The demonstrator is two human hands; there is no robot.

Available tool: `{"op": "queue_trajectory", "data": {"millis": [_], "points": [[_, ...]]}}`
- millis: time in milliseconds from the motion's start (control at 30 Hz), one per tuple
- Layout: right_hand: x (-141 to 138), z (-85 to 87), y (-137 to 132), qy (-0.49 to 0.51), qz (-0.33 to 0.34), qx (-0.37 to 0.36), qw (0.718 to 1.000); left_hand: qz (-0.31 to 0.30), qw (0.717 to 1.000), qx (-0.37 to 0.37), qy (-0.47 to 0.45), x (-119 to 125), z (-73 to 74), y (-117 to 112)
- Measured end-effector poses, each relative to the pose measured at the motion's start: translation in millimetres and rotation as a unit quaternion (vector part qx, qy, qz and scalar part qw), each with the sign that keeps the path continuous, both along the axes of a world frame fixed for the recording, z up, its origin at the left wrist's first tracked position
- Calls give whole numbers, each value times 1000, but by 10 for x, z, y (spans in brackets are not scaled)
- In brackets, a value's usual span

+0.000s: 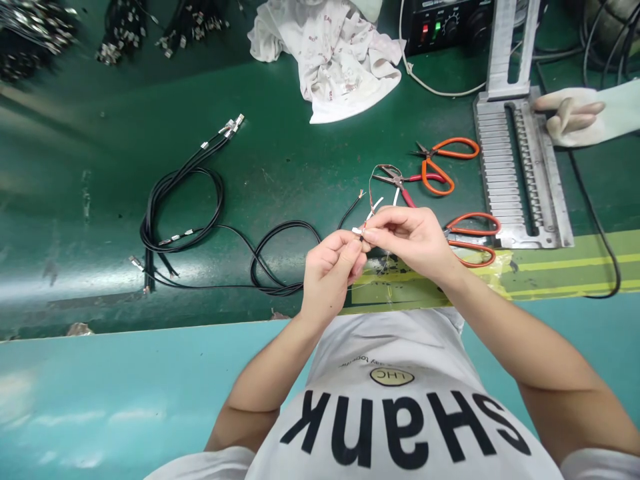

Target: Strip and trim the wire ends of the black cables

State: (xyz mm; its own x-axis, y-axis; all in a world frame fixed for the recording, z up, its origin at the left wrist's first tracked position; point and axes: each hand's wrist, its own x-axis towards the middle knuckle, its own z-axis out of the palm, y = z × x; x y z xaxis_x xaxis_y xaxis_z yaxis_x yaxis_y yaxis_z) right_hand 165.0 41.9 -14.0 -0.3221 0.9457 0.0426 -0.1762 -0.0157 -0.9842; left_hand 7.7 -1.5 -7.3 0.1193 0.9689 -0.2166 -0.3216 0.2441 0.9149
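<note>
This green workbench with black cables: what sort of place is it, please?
Probably a cable-assembly workshop: black cables with metal terminals, orange-handled scissors and a slotted metal jig lie on the green workbench.

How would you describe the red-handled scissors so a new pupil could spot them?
Left of the slotted metal jig on the green workbench lie three pairs of scissors. Pick the pair with red handles; the other two are orange.

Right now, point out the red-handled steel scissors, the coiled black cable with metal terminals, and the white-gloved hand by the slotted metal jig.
Red-handled steel scissors [397,179], head view, on the pivot.
Coiled black cable [222,200], head view, on the loop's right side.
White-gloved hand [575,117], head view, on the gloved fingers.
</note>
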Motion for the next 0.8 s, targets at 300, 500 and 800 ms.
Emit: {"op": "queue_trajectory", "data": {"millis": [300, 500, 800], "points": [[13, 28, -33, -41, 7, 57, 998, 44, 999, 12, -23, 38, -36, -30], [-2, 34, -39, -31, -19, 48, 998, 53, 997, 47, 29, 17, -51, -35], [10, 1, 1, 2, 2, -18, 1000, 5, 998, 63, 23, 9, -40, -17]]}}
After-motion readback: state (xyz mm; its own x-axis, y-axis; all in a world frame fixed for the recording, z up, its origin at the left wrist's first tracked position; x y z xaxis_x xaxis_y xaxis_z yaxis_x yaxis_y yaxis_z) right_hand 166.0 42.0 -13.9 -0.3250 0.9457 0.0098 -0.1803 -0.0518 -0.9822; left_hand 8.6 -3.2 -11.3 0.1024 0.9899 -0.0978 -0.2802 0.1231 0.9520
